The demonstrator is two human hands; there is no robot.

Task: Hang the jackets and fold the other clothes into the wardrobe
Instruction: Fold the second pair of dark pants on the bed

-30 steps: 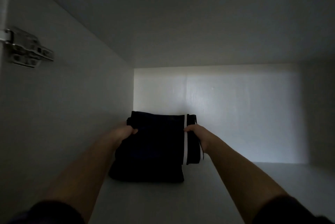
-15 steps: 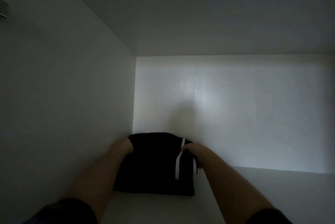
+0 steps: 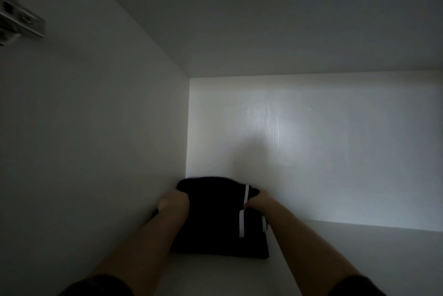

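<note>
A folded black garment with white side stripes [image 3: 215,219] lies on the white wardrobe shelf [image 3: 335,259], tucked into the back left corner against the side wall and close to the back wall. My left hand [image 3: 173,202] grips the garment's left edge, fingers curled into the fabric. My right hand [image 3: 257,201] grips its right edge beside the stripe. Both forearms reach in from the bottom of the view. The fingertips are hidden in the dark cloth.
The compartment is dim, with a white left side wall [image 3: 96,151], back wall [image 3: 311,139] and top panel [image 3: 263,19]. A metal door hinge [image 3: 16,19] sits at the upper left. The shelf stretches bare to the right of the garment.
The garment has slid deeper into the back left corner with both hands on it. The view has shifted, and the hinge is back in sight at the upper left.
</note>
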